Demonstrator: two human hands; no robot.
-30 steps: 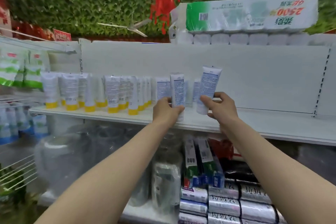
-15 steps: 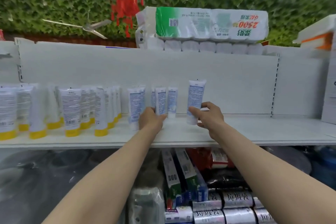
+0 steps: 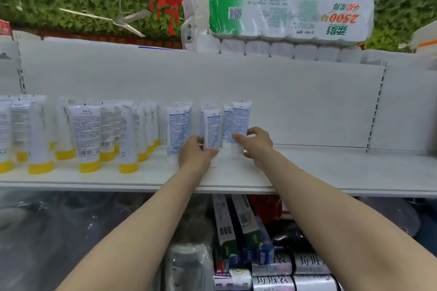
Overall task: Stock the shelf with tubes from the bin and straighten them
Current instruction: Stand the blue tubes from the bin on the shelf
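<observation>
Two white tubes with blue print stand cap-down on the white shelf [image 3: 295, 172]. My left hand [image 3: 197, 156] grips the lower part of the left tube [image 3: 211, 129]. My right hand [image 3: 256, 143] pinches the right tube [image 3: 240, 118] between thumb and fingers near its cap. Both tubes are upright and touch the shelf. More blue-print tubes [image 3: 176, 132] stand just left and behind. A block of white tubes with yellow caps [image 3: 86, 139] fills the shelf's left half.
The shelf's right half is bare up to the back panel [image 3: 307, 101]. A pack of toilet rolls [image 3: 279, 21] lies on top of the shelving. Below the shelf are boxed toothpaste [image 3: 238, 224] and silver packs [image 3: 305, 267].
Both hands lowered their tubes from in front of the shelf onto the shelf board, next to the other blue-print tubes. The view shifted right and closer.
</observation>
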